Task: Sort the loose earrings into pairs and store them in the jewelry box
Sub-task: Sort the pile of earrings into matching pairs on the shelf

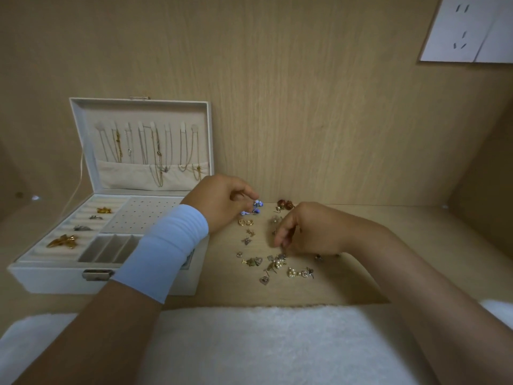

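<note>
The left hand (224, 202) pinches the blue earrings (256, 208), seemingly pairing them, while the right hand (306, 232) probes the pile (277, 263) with curled fingers, its grip unclear.

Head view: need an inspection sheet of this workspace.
Surface: wood shelf.
Job's things: box open at left, necklaces hung in its lid; earrings loose on the shelf right of it.
Clutter: white fleecy cloth along near edge.
Hands: left hand at blue earrings; right hand over the pile; grips unclear.
Cables: thin pale cord left of lid.
Surroundings: wood back panel; socket plate upper right.
</note>
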Tool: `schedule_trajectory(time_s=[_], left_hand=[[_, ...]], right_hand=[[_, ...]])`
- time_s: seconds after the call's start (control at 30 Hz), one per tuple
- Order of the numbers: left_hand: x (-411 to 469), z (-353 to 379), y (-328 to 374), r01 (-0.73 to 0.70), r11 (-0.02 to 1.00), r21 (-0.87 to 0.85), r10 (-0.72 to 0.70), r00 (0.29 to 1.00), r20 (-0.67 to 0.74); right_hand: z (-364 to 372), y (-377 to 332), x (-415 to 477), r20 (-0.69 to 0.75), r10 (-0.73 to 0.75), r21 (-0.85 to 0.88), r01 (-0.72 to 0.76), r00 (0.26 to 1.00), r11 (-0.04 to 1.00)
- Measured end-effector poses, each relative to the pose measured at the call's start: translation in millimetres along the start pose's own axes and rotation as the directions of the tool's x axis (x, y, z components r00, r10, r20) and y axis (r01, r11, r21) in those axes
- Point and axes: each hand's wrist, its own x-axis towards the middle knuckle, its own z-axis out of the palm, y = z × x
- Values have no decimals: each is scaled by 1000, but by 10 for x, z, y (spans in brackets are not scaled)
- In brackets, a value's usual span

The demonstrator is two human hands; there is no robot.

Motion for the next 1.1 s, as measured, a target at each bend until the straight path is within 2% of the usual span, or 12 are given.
schedule_trajectory(time_s=[0.2,0.27,0.4,0.53,0.67,0.8,0.93,1.1], left_hand=[[-6,-81,-39,-31,991,128,26,999,36],[-1,-82,-54,-38,988,152,30,998,53],[13,-95,-93,-33,983,181,22,998,66],[-1,-117,-89,-30,964,264,16,998,56],[-12,-126,-106,-60,934,353,48,998,43],[-2,-61,-112,-107,887,449,80,994,77],[-10,-14,-115,-123,842,525,53,988,148],[-12,20,-89,-175,765,619,27,970,241]], right_hand=[[17,-48,-9,72,53,6,-54,996,999],[-1,-56,10,38,31,-20,-30,999,999],[57,-158,196,-151,-31,-72,21,988,997],[223,-289,412,-150,-98,-238,60,984,969],[224,-366,460,-134,-122,-301,76,983,951],[205,-351,413,-186,-123,-302,63,975,951],[255,-345,426,-143,-113,-238,76,983,968],[251,-329,418,-145,-93,-244,55,985,968]])
